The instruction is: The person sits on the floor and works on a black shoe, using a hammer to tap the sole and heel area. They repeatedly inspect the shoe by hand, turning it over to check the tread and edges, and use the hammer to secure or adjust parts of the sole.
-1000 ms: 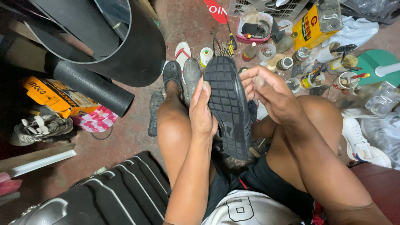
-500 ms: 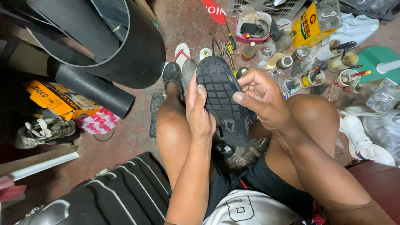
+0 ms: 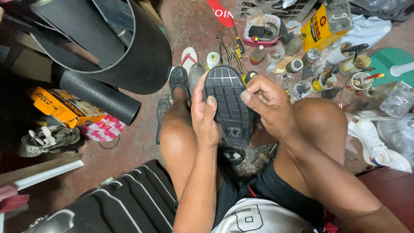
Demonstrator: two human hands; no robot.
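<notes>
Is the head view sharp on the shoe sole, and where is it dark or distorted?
Head view: the black shoe sole is sharp, its tread grid clear, held by the left hand and the right hand; the left side around the black pipes falls into deep shadow; the wide lens bends the edges; the white cloth at top right looks bright but not blown out.

Left hand (image 3: 205,116) and right hand (image 3: 267,103) grip an upturned black shoe sole (image 3: 227,101).
</notes>
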